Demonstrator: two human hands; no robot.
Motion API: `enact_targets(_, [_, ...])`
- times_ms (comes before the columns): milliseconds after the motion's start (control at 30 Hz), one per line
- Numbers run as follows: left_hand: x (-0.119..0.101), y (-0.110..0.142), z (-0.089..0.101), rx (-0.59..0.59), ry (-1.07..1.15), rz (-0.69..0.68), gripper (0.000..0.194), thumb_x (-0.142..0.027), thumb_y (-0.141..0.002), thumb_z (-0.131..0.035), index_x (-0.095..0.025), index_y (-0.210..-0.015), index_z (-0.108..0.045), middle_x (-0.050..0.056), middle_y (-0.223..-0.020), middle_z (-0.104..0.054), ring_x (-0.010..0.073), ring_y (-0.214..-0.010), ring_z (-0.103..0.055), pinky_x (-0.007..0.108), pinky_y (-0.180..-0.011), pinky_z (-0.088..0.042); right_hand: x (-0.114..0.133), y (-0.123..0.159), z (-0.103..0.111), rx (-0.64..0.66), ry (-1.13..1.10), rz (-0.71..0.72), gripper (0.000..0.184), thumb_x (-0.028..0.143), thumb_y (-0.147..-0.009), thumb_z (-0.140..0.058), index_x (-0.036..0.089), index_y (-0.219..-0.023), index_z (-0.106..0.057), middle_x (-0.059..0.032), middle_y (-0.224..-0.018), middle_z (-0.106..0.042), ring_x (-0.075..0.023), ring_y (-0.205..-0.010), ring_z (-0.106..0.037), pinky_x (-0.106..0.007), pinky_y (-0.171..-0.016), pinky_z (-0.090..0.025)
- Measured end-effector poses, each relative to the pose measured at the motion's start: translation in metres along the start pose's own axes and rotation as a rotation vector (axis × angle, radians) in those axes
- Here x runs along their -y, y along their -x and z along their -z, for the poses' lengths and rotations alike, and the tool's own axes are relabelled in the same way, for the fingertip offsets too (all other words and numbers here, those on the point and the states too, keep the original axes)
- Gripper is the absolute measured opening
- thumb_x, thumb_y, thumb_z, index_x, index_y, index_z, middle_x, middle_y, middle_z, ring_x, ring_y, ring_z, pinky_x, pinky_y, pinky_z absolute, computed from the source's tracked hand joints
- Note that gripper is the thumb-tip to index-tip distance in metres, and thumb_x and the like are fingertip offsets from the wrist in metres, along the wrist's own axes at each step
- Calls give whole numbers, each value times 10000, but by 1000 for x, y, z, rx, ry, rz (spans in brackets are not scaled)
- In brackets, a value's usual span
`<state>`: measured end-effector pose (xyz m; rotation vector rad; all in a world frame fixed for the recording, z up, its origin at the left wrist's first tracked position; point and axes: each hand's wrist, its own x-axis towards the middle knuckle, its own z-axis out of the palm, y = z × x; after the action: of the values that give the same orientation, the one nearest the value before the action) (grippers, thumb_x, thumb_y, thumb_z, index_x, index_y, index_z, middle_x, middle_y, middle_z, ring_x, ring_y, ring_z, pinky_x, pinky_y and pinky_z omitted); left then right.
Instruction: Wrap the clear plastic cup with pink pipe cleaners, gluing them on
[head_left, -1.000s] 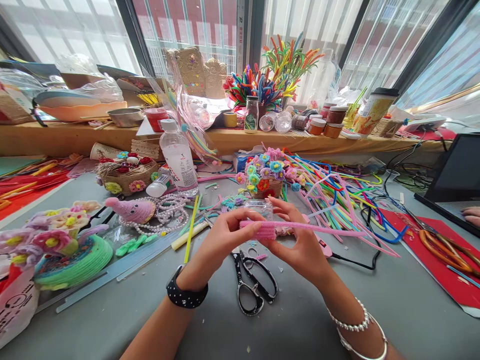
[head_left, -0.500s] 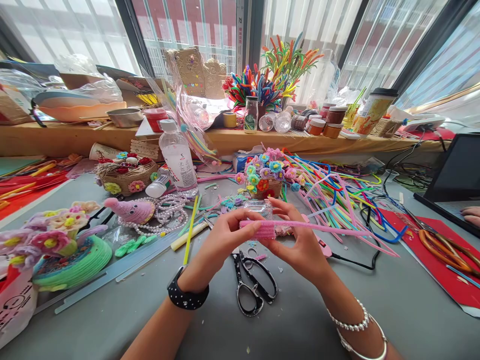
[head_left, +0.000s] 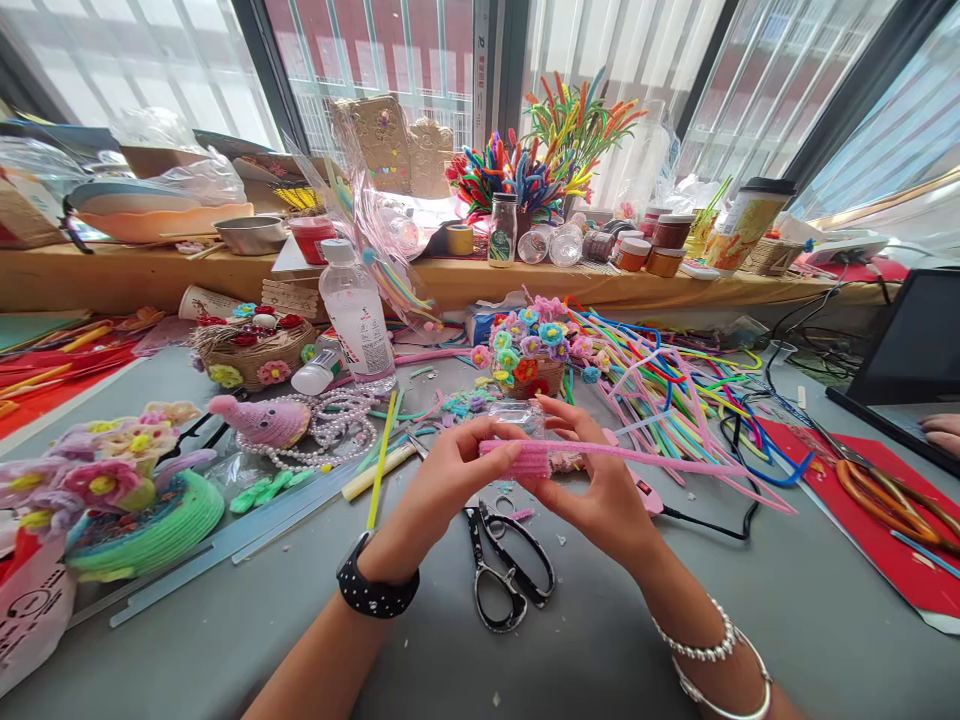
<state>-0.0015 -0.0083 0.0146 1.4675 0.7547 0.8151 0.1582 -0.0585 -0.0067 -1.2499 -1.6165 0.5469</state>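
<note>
Both hands hold a small clear jar [head_left: 517, 412] lying sideways, with rows of pink pipe cleaner [head_left: 529, 460] wrapped around its near part. My left hand [head_left: 457, 470] grips its left side, thumb pressed on the pink rows. Fingers of my right hand [head_left: 596, 475] curl around the right side, thumb underneath. A loose tail of pink pipe cleaner [head_left: 675, 461] stretches away to the right past my right hand. Black-handled scissors [head_left: 510, 570] lie on the table just below the hands. The jar's far side is partly hidden by my fingers.
Around the hands lie a pile of colored pipe cleaners [head_left: 660, 380], a flower basket [head_left: 540, 350], a water bottle [head_left: 356, 315] and a pink glue gun [head_left: 646, 492] with its cord. Orange-handled scissors [head_left: 885, 500] rest at right. Another person's hand [head_left: 943, 432] is by a laptop [head_left: 907, 350].
</note>
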Motion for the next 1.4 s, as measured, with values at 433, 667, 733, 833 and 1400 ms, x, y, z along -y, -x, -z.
enact_targets(433, [-2,2,-1,-24,-10,-4,172,-340,-716,-599,-168,-717,-598,-17,-680,-549,99,-603,-426,227,-566,-317,0,0,-1,-4,-10,-11,603,259,-702,-670,259,-1246,-412,-64,-1286,-477,-222,-1101,-510,-402,-933,-452])
enact_targets(667, [-3,2,-3,-49,-6,13,186,-360,-692,-609,-174,-704,-612,-9,-669,-549,113,-600,-446,237,-561,-323,1,0,-1,-8,-1,4,600,262,-700,-666,254,-1247,-418,-75,-1284,-484,-243,-1119,-504,-425,-943,-448])
enact_targets(733, [-2,2,-2,-48,-2,16,187,-362,-689,-612,-176,-708,-610,-9,-673,-550,114,-601,-447,235,-555,-320,1,0,-1,-7,5,5,603,267,-703,-667,254,-1251,-416,-72,-1288,-481,-241,-1118,-506,-420,-944,-449])
enact_targets(833, [-2,2,-1,-49,3,15,182,-358,-692,-611,-177,-717,-610,-11,-676,-546,110,-600,-441,231,-552,-317,1,1,-1,-9,16,-1,603,274,-704,-669,253,-1252,-417,-69,-1287,-482,-235,-1114,-511,-406,-940,-455])
enact_targets(1400, [-1,-3,3,-202,160,2,382,-456,-669,-647,-174,-914,-572,22,-853,-566,100,-645,-476,213,-538,-337,2,-2,-4,-63,-158,-174,648,423,-696,-675,225,-1239,-383,-112,-1213,-519,-265,-1067,-546,-427,-842,-501])
